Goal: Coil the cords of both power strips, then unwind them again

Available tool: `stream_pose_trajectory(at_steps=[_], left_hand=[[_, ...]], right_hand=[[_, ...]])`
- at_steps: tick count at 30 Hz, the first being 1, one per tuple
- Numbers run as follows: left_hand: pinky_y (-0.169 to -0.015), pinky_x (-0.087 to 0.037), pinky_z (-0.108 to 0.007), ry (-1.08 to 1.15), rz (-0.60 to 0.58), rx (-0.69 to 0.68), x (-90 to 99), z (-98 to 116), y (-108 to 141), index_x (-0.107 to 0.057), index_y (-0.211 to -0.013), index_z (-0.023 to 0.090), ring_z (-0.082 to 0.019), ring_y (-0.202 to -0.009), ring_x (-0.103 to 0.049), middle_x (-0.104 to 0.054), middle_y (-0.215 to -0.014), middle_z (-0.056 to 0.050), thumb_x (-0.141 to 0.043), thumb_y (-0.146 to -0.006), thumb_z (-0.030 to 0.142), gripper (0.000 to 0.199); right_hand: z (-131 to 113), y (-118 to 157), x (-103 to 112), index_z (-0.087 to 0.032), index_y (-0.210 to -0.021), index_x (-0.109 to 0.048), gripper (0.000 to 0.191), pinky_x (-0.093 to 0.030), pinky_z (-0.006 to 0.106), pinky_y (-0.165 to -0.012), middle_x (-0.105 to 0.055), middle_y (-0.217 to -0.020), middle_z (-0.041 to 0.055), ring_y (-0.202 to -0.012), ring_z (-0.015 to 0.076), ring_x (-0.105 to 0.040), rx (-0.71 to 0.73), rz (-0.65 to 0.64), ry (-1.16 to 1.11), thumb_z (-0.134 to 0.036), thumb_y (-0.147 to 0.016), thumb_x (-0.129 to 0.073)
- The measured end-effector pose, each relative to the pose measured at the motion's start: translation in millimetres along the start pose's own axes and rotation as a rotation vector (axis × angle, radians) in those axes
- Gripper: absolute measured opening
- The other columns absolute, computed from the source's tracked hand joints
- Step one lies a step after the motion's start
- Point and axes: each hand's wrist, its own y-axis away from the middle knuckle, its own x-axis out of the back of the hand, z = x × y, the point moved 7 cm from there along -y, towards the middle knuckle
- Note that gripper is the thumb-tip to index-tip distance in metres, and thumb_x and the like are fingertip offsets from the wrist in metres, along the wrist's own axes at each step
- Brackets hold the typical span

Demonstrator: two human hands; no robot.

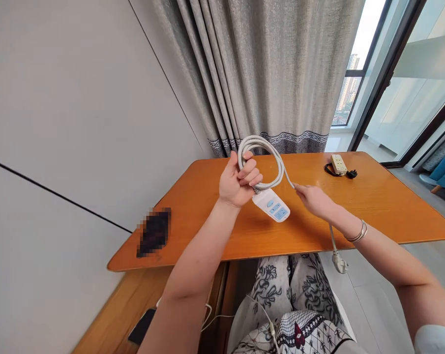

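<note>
Cord (261, 147) partly buried in left hand (237, 182) — grip unclear

A beige power strip (338, 163) lies on the orange table (384, 196) before grey curtains (266, 73).

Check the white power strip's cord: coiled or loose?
Mostly coiled. The cord forms several loops gripped in the left hand; the right hand pinches the remaining tail, whose plug dangles past the table edge.

head cam | faces forward-down | near over orange table (373, 196)
</note>
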Motion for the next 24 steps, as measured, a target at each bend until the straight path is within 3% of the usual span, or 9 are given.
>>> stream_pose_trajectory(at_steps=[5, 8, 12, 14, 16, 18, 20, 22, 24], left_hand=[[-0.040, -0.028, -0.015, 0.005, 0.094, -0.172, 1.8, 7, -4, -0.043, -0.074, 0.019, -0.005, -0.033, -0.018, -0.023, -0.048, 0.010, -0.022, -0.107, 0.037, 0.043], [-0.040, -0.029, -0.015, 0.024, 0.151, -0.319, 8.2, 26, -6, -0.043, -0.074, 0.019, -0.005, -0.033, -0.019, -0.023, -0.047, 0.010, -0.023, -0.107, 0.038, 0.043], [-0.040, -0.029, -0.014, 0.042, 0.164, -0.360, 15.8, 44, -8, -0.043, -0.073, 0.019, -0.004, -0.033, -0.019, -0.024, -0.048, 0.010, -0.025, -0.107, 0.038, 0.043], [-0.040, -0.029, -0.014, 0.036, 0.143, -0.311, 16.5, 43, -8, -0.044, -0.074, 0.019, -0.004, -0.033, -0.019, -0.023, -0.048, 0.010, -0.025, -0.107, 0.039, 0.043], [-0.039, -0.028, -0.014, 0.015, 0.103, -0.212, 13.5, 34, -7, -0.046, -0.075, 0.019, -0.004, -0.032, -0.019, -0.021, -0.048, 0.010, -0.022, -0.107, 0.038, 0.045], [-0.038, -0.026, -0.015, -0.014, 0.061, -0.108, 7.7, 20, -5, -0.047, -0.076, 0.018, -0.004, -0.032, -0.018, -0.020, -0.048, 0.010, -0.020, -0.107, 0.038, 0.045], [-0.038, -0.026, -0.015, -0.044, 0.023, -0.057, 0.7, 7, -3, -0.047, -0.076, 0.018, -0.005, -0.032, -0.017, -0.021, -0.047, 0.010, -0.020, -0.107, 0.037, 0.046], [-0.040, -0.027, -0.015, -0.094, -0.004, -0.073, -4.9, -3, -3, -0.046, -0.075, 0.018, -0.004, -0.032, -0.018, -0.024, -0.046, 0.010, -0.020, -0.107, 0.035, 0.045], [-0.042, -0.031, -0.016, -0.181, -0.013, -0.138, -6.3, -11, -6, -0.045, -0.073, 0.019, -0.004, -0.034, -0.023, -0.031, -0.046, 0.009, -0.027, -0.107, 0.035, 0.041]], right_hand=[[-18, 17, -42, -0.013, -0.159, -0.020, 0.071, -0.049, 0.033, -0.080, -0.073, -0.103, 0.0141, -0.088, 0.0234, -0.070, 0.097, -0.275, -0.204, -0.015, -0.093, -0.046], [-23, 36, -59, -0.015, -0.156, -0.023, 0.063, -0.050, 0.031, -0.076, -0.068, -0.088, 0.0045, -0.072, 0.0160, -0.067, 0.137, -0.388, -0.542, -0.019, -0.096, -0.040], [-7, 47, -61, -0.013, -0.125, -0.056, 0.041, -0.047, 0.029, -0.071, -0.058, -0.071, -0.0005, -0.066, 0.0145, -0.058, 0.078, -0.179, -0.718, -0.037, -0.100, -0.034], [12, 41, -52, -0.014, -0.108, -0.062, 0.043, -0.044, 0.027, -0.062, -0.052, -0.066, -0.0017, -0.060, 0.0135, -0.052, -0.007, 0.001, -0.760, -0.046, -0.098, -0.035], [34, 29, -38, -0.014, -0.108, -0.062, 0.047, -0.039, 0.026, -0.055, -0.047, -0.063, -0.0034, -0.055, 0.0124, -0.046, -0.113, 0.153, -0.785, -0.050, -0.097, -0.034], [44, 12, -29, -0.014, -0.113, -0.062, 0.046, -0.037, 0.025, -0.053, -0.046, -0.059, -0.0043, -0.051, 0.0123, -0.044, -0.179, 0.145, -0.717, -0.047, -0.099, -0.033], [38, -1, -28, -0.014, -0.104, -0.065, 0.039, -0.037, 0.025, -0.054, -0.052, -0.059, -0.0012, -0.053, 0.0132, -0.049, -0.175, -0.013, -0.486, -0.038, -0.101, -0.034], [20, -3, -33, -0.014, -0.098, -0.067, 0.035, -0.039, 0.026, -0.057, -0.064, -0.069, 0.0060, -0.061, 0.0159, -0.059, -0.084, -0.171, -0.171, -0.030, -0.101, -0.037], [-4, 4, -37, -0.012, -0.112, -0.065, 0.032, -0.041, 0.028, -0.060, -0.072, -0.085, 0.0136, -0.071, 0.0201, -0.067, 0.046, -0.244, 0.119, -0.024, -0.101, -0.038]])
